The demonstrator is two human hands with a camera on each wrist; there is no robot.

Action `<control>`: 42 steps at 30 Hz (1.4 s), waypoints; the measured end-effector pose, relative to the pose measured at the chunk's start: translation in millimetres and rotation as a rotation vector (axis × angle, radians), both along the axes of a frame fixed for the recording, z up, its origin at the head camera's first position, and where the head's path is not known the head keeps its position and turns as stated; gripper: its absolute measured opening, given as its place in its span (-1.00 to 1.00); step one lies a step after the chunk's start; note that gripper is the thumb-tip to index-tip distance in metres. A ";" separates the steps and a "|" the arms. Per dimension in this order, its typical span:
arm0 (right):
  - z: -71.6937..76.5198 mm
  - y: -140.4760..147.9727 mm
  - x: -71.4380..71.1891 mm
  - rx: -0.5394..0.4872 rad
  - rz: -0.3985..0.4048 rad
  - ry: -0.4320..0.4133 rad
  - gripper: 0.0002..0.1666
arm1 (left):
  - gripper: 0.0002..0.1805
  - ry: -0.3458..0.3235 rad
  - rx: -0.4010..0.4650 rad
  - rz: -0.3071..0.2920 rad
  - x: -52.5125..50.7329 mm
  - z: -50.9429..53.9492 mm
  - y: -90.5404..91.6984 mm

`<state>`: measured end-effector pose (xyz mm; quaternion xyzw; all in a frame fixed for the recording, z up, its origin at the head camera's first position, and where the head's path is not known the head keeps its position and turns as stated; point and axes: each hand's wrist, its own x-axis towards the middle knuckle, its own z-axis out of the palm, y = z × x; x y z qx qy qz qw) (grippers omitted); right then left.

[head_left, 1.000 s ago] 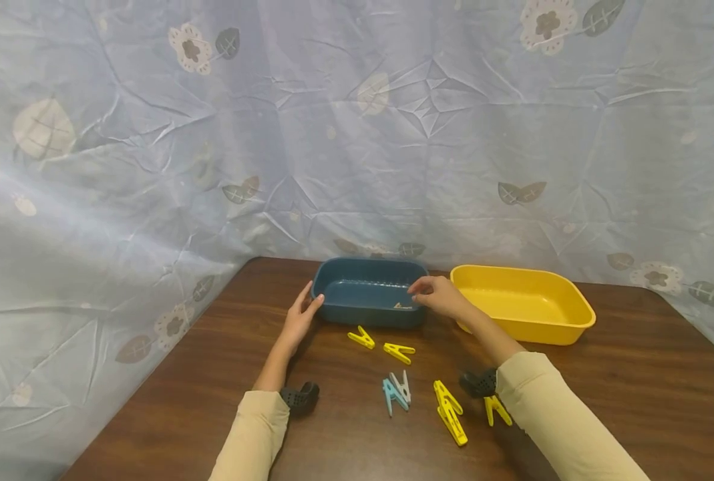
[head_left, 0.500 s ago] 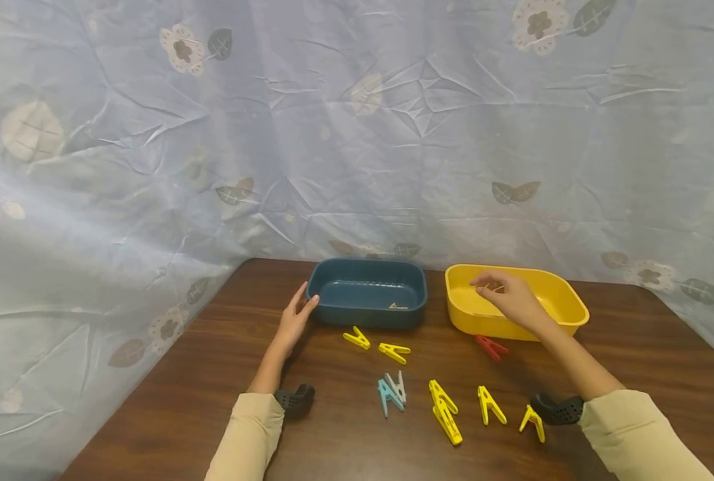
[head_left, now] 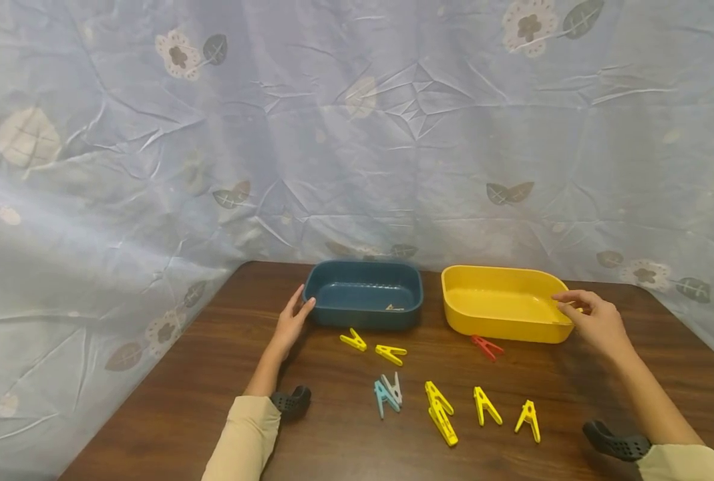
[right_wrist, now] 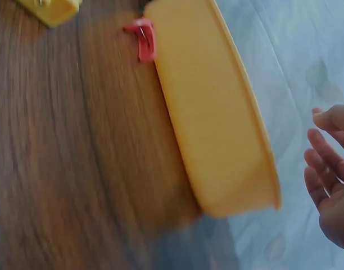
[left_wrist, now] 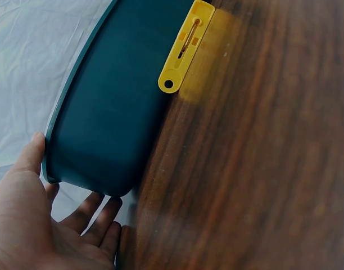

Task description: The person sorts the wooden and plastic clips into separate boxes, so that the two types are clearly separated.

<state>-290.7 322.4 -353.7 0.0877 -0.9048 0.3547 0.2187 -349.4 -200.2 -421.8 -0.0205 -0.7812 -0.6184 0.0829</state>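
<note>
My left hand (head_left: 289, 326) is at the left end of a dark blue basin (head_left: 365, 318). In the left wrist view the thumb touches the rim and the other fingers lie against the basin's end wall, fairly straight. My right hand (head_left: 600, 324) hovers by the right end of a yellow basin (head_left: 507, 326). The right wrist view shows its fingers (right_wrist: 324, 160) loosely bent, apart from the wall and holding nothing. A red clothespin (head_left: 487, 347) lies in front of the yellow basin. Two yellow clothespins, one left (head_left: 354, 339) and one right (head_left: 391, 354), lie before the blue basin.
Nearer the front edge are a light blue clothespin (head_left: 387, 399), a grey one beside it, a pair of overlapping yellow clothespins (head_left: 441, 414) and two single yellow ones. The wooden table (head_left: 332, 441) ends at a patterned curtain (head_left: 357, 167) behind the basins.
My right hand has travelled right, from the blue basin's right end, across the yellow basin, to that basin's right end. My left hand stays by the blue basin.
</note>
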 end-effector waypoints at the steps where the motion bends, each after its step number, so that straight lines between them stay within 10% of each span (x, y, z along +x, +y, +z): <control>1: -2.8 4.8 0.7 -0.023 -0.022 -0.010 -0.62 | -0.27 0.000 0.001 0.003 0.0 0.0 0.0; 9: -37.0 34.0 4.1 -0.374 -0.042 -0.172 -0.42 | -0.26 0.001 0.011 0.027 1.3 -3.2 1.4; 15: -55.8 45.5 3.1 -0.758 0.282 -0.204 -0.49 | -0.28 0.054 0.026 0.076 3.6 -4.1 2.6; 28: -65.2 42.6 -2.3 -0.772 0.411 -0.228 -0.40 | -0.82 0.451 0.151 0.357 21.0 0.4 27.1; 34: -67.9 42.1 -3.4 -0.771 0.395 -0.232 -0.39 | -0.85 0.382 0.087 0.148 38.4 -0.6 47.3; 42: -69.3 42.8 -3.9 -0.762 0.397 -0.233 -0.39 | -0.76 0.245 -0.303 -0.147 44.2 -7.1 58.0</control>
